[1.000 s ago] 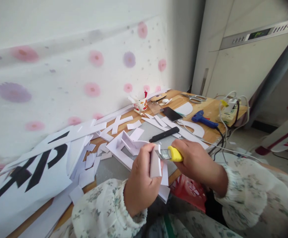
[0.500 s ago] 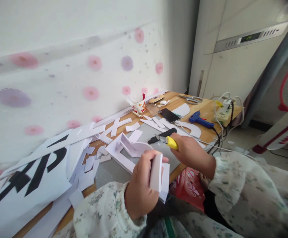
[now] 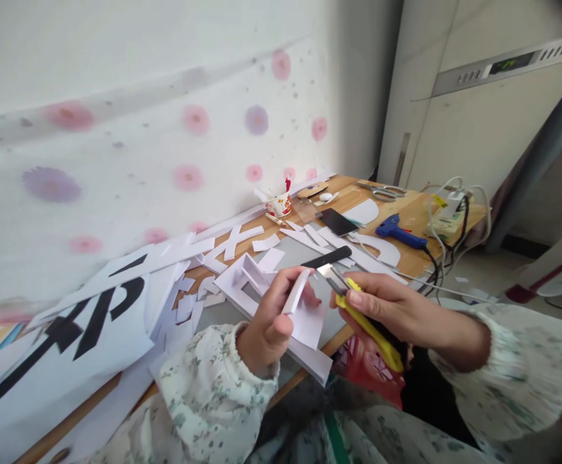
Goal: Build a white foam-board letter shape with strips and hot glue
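My left hand [image 3: 272, 316] grips a small white foam board piece [image 3: 309, 321], with one narrow strip edge raised toward me. In my right hand [image 3: 387, 303] is a yellow utility knife [image 3: 375, 335], its blade [image 3: 328, 272] out and pointing left, close to the upper edge of the piece. Beneath and behind my left hand, a white foam board shape with raised walls [image 3: 235, 283] lies on the grey cutting mat [image 3: 281, 370]. A black utility knife [image 3: 332, 256] rests on the mat just beyond the yellow knife's blade.
White board scraps [image 3: 235, 243] and sheets with black printed strokes [image 3: 104, 328] spread over the left of the wooden table. Farther right are a blue glue gun [image 3: 401, 232], a phone [image 3: 339, 222], scissors [image 3: 382, 191], a paper cup [image 3: 279, 205] and a power strip [image 3: 448, 222]. A red basket [image 3: 370, 370] stands below the edge.
My right hand has turned the yellow knife, so its long handle now shows, pointing down right. My left hand has tilted the foam board piece. The view has shifted slightly.
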The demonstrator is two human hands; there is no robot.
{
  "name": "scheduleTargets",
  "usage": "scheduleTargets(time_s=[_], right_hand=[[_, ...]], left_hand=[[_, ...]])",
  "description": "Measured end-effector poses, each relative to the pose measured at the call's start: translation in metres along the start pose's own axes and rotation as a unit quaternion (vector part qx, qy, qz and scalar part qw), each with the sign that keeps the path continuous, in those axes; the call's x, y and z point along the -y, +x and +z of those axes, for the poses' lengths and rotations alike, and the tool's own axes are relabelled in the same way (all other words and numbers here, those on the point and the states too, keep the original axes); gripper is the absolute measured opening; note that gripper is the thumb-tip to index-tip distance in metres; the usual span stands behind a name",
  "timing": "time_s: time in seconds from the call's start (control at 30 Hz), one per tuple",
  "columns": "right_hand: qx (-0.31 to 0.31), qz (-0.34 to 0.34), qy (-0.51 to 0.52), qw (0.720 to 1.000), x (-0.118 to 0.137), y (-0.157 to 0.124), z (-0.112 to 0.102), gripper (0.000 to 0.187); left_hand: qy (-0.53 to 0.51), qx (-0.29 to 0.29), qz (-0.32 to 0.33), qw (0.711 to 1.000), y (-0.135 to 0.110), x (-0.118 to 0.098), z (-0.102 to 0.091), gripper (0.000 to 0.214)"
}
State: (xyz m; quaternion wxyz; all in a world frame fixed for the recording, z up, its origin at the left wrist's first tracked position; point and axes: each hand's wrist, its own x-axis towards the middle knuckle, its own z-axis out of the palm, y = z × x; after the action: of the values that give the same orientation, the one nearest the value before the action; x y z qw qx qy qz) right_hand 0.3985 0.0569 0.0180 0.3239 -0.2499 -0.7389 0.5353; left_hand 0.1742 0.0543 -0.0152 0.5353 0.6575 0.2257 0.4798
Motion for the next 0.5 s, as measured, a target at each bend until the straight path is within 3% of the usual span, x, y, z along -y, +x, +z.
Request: scheduleTargets(time_s=[0.13,0.3,0.5], right_hand=[[-0.004,0.033,-0.001,0.999,0.004,0.002,0.011,0.043],[0.016,0.044,-0.049,0.998,0.005,0.003,0.017,0.039],[0.031,0.043,-0.051,0.997,0.005,0.002,0.023,0.040]], left_hand=[[0.008,0.004,0.018,1.000,-0.001,-0.002,0.002,0.086],[-0.004,-0.009,-0.014,1.000,-0.002,-0.009,0.005,0.082],[-0.027,-0.012,-0.056,0.998,-0.002,-0.008,0.003,0.092]])
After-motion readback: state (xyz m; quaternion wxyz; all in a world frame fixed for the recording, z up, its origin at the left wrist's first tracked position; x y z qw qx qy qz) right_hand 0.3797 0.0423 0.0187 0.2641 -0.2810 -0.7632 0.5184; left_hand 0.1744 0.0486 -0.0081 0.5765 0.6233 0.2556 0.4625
